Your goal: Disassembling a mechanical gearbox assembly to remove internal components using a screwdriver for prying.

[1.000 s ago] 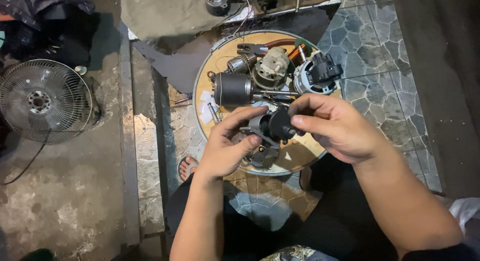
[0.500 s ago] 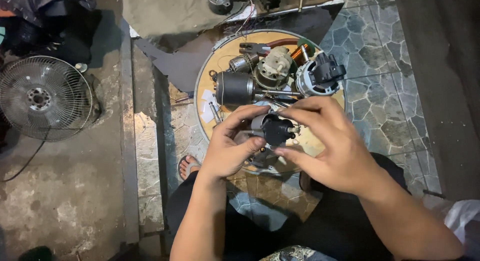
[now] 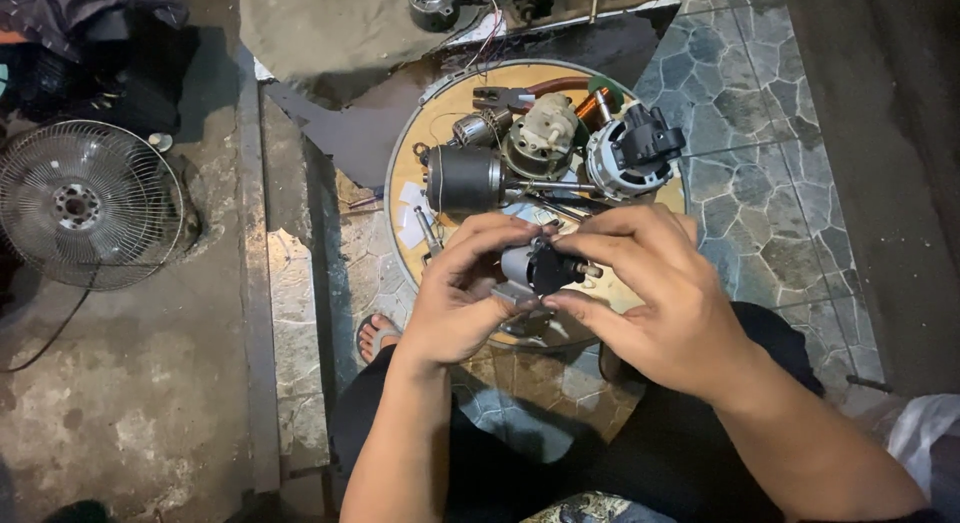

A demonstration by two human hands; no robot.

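A round wooden tray with a metal rim (image 3: pixel 440 113) lies just beyond the fingertips, carrying a dark cylindrical motor housing (image 3: pixel 465 178) and a white-and-black fan motor (image 3: pixel 630 155). Far to the left of the fingers stands a round wire fan guard (image 3: pixel 85 205). The right hand (image 3: pixel 655 293) and left hand (image 3: pixel 462 293) both pinch a small grey-and-black motor part (image 3: pixel 540 268), held between their curled fingers above the tray's near edge.

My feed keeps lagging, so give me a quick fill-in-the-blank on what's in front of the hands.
1. Both hands, left and right, hold one small ____.
2. The round tray rests on the ____.
3. The fan grille lies to the person's ____.
4. The pliers have ____ handles.

Missing words: motor; floor; left; red
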